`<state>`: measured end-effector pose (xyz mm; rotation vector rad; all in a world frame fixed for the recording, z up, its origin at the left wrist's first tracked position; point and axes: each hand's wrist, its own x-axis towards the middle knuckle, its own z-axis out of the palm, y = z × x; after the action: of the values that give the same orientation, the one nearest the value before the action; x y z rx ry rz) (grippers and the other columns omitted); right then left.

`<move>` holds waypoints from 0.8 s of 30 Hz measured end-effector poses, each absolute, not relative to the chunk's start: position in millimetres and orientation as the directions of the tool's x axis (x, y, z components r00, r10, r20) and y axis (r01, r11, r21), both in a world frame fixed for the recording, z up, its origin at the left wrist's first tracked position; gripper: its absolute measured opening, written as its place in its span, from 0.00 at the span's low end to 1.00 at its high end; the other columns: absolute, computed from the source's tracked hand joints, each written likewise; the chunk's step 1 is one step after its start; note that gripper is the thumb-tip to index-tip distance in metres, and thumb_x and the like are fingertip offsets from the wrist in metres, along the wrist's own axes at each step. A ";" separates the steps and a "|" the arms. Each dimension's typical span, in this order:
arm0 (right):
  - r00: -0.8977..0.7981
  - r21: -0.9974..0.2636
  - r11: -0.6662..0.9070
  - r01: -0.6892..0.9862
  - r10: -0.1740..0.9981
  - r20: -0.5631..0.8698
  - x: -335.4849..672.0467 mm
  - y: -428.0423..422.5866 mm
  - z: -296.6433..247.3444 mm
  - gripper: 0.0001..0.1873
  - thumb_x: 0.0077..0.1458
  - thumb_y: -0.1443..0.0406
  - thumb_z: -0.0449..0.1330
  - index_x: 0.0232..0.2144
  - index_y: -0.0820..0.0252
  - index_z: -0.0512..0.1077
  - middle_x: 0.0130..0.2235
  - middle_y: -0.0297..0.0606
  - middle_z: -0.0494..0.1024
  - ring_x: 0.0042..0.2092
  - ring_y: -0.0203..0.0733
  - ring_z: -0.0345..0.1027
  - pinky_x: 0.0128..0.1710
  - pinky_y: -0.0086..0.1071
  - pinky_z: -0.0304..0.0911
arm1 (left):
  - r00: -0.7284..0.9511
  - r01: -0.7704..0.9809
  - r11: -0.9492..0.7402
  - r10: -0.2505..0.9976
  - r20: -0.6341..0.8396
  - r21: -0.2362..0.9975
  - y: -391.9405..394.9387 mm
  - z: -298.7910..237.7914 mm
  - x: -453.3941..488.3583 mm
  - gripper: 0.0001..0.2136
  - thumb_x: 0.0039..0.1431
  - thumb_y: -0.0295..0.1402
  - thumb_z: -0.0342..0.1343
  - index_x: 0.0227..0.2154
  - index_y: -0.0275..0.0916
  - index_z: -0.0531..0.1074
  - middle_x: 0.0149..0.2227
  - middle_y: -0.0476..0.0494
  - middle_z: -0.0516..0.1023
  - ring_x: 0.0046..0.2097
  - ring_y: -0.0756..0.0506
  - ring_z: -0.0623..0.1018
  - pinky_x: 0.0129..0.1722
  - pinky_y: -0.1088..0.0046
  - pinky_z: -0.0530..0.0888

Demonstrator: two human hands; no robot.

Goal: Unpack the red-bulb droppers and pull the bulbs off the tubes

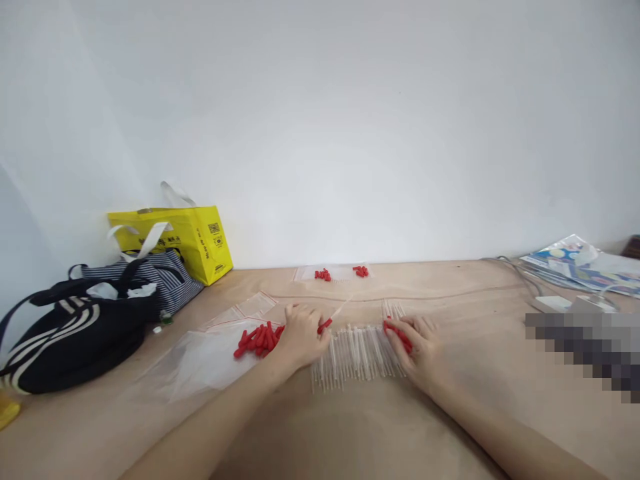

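Observation:
My left hand (303,335) is closed, pinching a red rubber bulb (325,325); a thin clear tube slants up and away beside it, and I cannot tell whether the two are joined. My right hand (421,343) curls its fingers over several red bulbs (400,335), from whose far side thin clear tubes (393,309) stick out. Between both hands lies a row of loose clear tubes (357,353), side by side on the table. Just left of my left hand a pile of red bulbs (257,340) rests on clear plastic bags (207,360).
A clear bag (343,272) with two small clusters of red bulbs lies near the wall. At left stand a yellow shopping bag (200,243), a striped bag (177,287) and a black bag (85,347). Printed packets (570,260) and white adapters (553,304) with cables are at right.

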<state>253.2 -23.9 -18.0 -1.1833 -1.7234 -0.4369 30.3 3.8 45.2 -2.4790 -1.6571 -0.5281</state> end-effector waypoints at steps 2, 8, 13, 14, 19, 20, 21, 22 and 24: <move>-0.173 -0.118 0.540 0.833 0.458 0.872 238.9 -32.4 -16.5 0.13 0.53 0.65 0.50 0.41 0.58 0.69 0.37 0.40 0.73 0.39 0.40 0.64 0.38 0.34 0.54 | 0.471 0.843 -0.538 0.754 0.458 0.018 -15.0 35.3 13.3 0.03 0.44 0.28 0.46 0.21 0.39 0.65 0.25 0.47 0.73 0.33 0.44 0.71 0.45 0.57 0.57; -0.440 0.099 0.642 0.760 0.397 0.806 205.7 -40.2 -17.5 0.18 0.53 0.64 0.52 0.48 0.54 0.64 0.46 0.39 0.71 0.50 0.43 0.58 0.53 0.45 0.41 | 0.583 0.727 -0.676 0.515 0.628 -0.120 -36.7 11.8 1.8 0.05 0.45 0.25 0.45 0.21 0.38 0.65 0.24 0.47 0.71 0.31 0.47 0.71 0.46 0.60 0.58; -0.458 0.126 0.665 0.736 0.352 0.816 200.4 -32.6 -26.2 0.15 0.53 0.68 0.52 0.45 0.55 0.66 0.34 0.35 0.76 0.48 0.41 0.61 0.55 0.50 0.32 | 0.571 0.681 -0.717 0.388 0.724 -0.153 -36.7 1.8 5.4 0.07 0.50 0.25 0.44 0.25 0.38 0.67 0.25 0.48 0.73 0.31 0.49 0.72 0.49 0.61 0.57; -0.462 0.137 0.672 0.728 0.333 0.822 200.3 -32.4 -27.3 0.15 0.53 0.70 0.51 0.44 0.56 0.67 0.31 0.33 0.76 0.47 0.41 0.62 0.55 0.50 0.33 | 0.563 0.681 -0.717 0.383 0.732 -0.148 -37.0 0.5 5.8 0.08 0.50 0.25 0.44 0.25 0.38 0.67 0.26 0.48 0.74 0.32 0.49 0.72 0.49 0.61 0.57; -0.469 0.189 0.686 0.702 0.246 0.848 198.8 -36.5 -26.9 0.15 0.53 0.74 0.47 0.38 0.58 0.69 0.23 0.31 0.73 0.41 0.37 0.66 0.55 0.48 0.36 | 0.552 0.668 -0.731 0.360 0.752 -0.140 -38.5 -2.7 9.7 0.08 0.53 0.27 0.46 0.31 0.38 0.70 0.33 0.46 0.77 0.38 0.47 0.74 0.53 0.59 0.53; -0.467 0.195 0.687 0.700 0.234 0.853 198.5 -37.5 -26.1 0.15 0.53 0.74 0.47 0.37 0.58 0.69 0.23 0.31 0.73 0.40 0.37 0.66 0.55 0.48 0.37 | 0.560 0.664 -0.732 0.350 0.751 -0.153 -38.1 -3.1 10.6 0.08 0.54 0.28 0.46 0.34 0.39 0.70 0.35 0.46 0.77 0.40 0.47 0.74 0.53 0.58 0.52; -0.467 0.199 0.689 0.697 0.225 0.855 198.2 -38.4 -25.4 0.15 0.52 0.74 0.47 0.36 0.58 0.69 0.22 0.30 0.72 0.40 0.36 0.66 0.55 0.47 0.37 | 0.569 0.660 -0.732 0.341 0.748 -0.168 -37.5 -3.8 11.3 0.09 0.56 0.28 0.46 0.35 0.40 0.70 0.36 0.47 0.77 0.41 0.47 0.74 0.54 0.58 0.51; -0.465 0.200 0.689 0.696 0.221 0.857 198.0 -39.2 -24.8 0.14 0.52 0.74 0.47 0.36 0.59 0.69 0.22 0.30 0.72 0.38 0.36 0.66 0.54 0.47 0.37 | 0.576 0.656 -0.733 0.330 0.748 -0.182 -36.8 -4.6 11.6 0.09 0.57 0.28 0.46 0.35 0.41 0.70 0.36 0.47 0.78 0.42 0.47 0.74 0.54 0.58 0.51; -0.466 0.200 0.690 0.696 0.223 0.856 198.2 -40.4 -24.4 0.14 0.51 0.74 0.47 0.33 0.59 0.69 0.20 0.30 0.70 0.36 0.35 0.66 0.54 0.46 0.38 | 0.580 0.643 -0.740 0.302 0.756 -0.198 -35.1 -6.8 10.9 0.08 0.58 0.28 0.46 0.34 0.41 0.71 0.35 0.49 0.78 0.42 0.48 0.74 0.54 0.58 0.50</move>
<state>198.2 -40.4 -24.4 -0.7056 -2.0225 -0.6824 10.9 -35.1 -6.8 -2.3564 -0.7565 -1.0056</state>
